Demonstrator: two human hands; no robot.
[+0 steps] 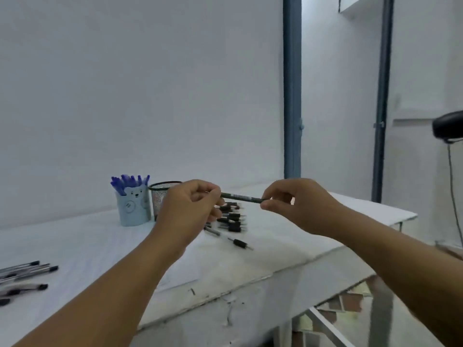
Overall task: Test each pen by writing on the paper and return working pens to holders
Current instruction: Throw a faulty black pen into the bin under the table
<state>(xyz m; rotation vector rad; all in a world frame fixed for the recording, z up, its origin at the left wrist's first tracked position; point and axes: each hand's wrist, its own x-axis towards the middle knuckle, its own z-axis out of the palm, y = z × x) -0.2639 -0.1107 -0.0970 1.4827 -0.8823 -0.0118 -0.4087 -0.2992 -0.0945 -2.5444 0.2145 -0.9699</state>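
A dark pen [241, 197] is held level above the table between both hands. My left hand [190, 209] grips one end with curled fingers, and my right hand [298, 206] pinches the other end between thumb and fingertips. Below them lies a pile of black-tipped pens [231, 217], with one more pen [229, 238] lying apart in front of it. A light blue bear holder [134, 209] full of blue-capped pens stands at the back left, next to a black mesh holder [160, 196]. A white sheet of paper [190, 266] lies under my left forearm.
Several grey pens with black caps [25, 274] lie at the table's left edge. The white table [325, 234] ends at a chipped front edge [225, 299]. A blue door frame [292, 96] stands behind, and a black object with a cable [448, 127] sits at the far right.
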